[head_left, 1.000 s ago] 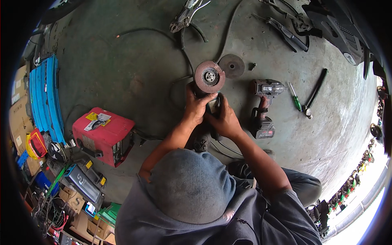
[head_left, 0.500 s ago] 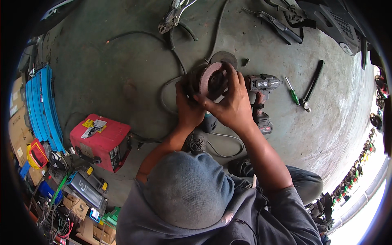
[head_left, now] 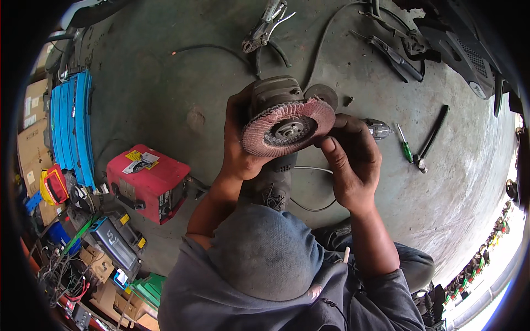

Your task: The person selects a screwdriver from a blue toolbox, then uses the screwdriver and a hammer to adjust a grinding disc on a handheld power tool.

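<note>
An angle grinder (head_left: 275, 91) is lifted off the floor, its grey gear head on the far side and its body partly hidden beneath the disc. My left hand (head_left: 238, 151) wraps around the grinder from the left, most of its fingers out of sight behind the tool. The worn pinkish flap disc (head_left: 256, 136) faces up, with a metal nut (head_left: 289, 130) at its centre. At the disc's right edge my right hand (head_left: 356, 171) is closed, thumb and bent fingers pinching the rim.
A thin round disc (head_left: 326, 95) and a small bolt (head_left: 350, 101) lie beyond the grinder. To the right are a power drill (head_left: 379, 129), green screwdriver (head_left: 407, 149) and hammer (head_left: 433, 135). Locking pliers (head_left: 268, 27) lie ahead; a red machine (head_left: 149, 179) stands left.
The grinder has turned so that the disc's face shows more fully. My right hand has shifted from over the disc to its right rim. The whole view has moved slightly.
</note>
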The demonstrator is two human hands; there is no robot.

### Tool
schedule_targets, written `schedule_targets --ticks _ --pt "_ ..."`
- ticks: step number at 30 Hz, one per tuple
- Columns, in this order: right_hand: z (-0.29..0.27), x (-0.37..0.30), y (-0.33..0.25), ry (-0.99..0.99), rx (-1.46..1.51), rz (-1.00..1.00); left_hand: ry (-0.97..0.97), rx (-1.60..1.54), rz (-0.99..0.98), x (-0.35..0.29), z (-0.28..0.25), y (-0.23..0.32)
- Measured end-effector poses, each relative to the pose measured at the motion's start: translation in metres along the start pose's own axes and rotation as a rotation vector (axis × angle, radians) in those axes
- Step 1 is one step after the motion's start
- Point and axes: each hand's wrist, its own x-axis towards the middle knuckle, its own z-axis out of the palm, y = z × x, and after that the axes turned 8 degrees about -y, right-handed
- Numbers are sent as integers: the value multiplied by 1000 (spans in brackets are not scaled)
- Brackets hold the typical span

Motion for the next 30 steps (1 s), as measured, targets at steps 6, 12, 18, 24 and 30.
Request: schedule_targets --ticks 6,12,18,24,30 --pt "7 -7 -3 -29 -127 -13 -126 -39 309 4 -10 -17" --pt "3 -11 -3 -63 -128 -12 -168 -276 365 8 -3 -22" --pt "6 -7 -4 -3 -97 -11 -64 -192 177 1 -1 -18" --pt "5 -2 -10 2 -209 23 20 -174 -108 -6 5 -11" --pt "7 -2 -12 20 -266 -12 35 -304 -197 -7 7 -14"
